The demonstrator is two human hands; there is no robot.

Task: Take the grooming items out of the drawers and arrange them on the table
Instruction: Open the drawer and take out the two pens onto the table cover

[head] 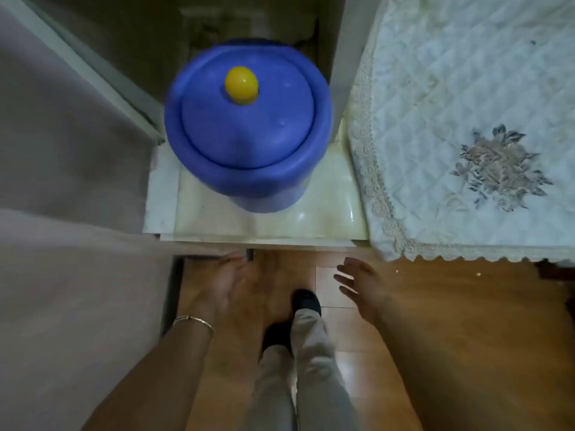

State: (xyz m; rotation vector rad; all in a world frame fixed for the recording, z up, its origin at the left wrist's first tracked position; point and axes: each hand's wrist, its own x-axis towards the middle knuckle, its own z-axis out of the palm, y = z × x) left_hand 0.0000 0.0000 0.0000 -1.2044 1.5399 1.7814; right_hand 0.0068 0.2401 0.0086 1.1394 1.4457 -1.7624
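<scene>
My left hand reaches forward just below the front edge of a pale cabinet top, its fingertips near a small dark handle under that edge; the hand is blurred and holds nothing. My right hand hovers over the wooden floor with fingers spread and nothing in it. No grooming items and no open drawer are in sight. The table at the right is covered with a white quilted cloth bearing an embroidered flower.
A blue round lidded container with a yellow knob stands on the cabinet top. A grey surface fills the left side. My legs and dark shoes stand on the wooden floor.
</scene>
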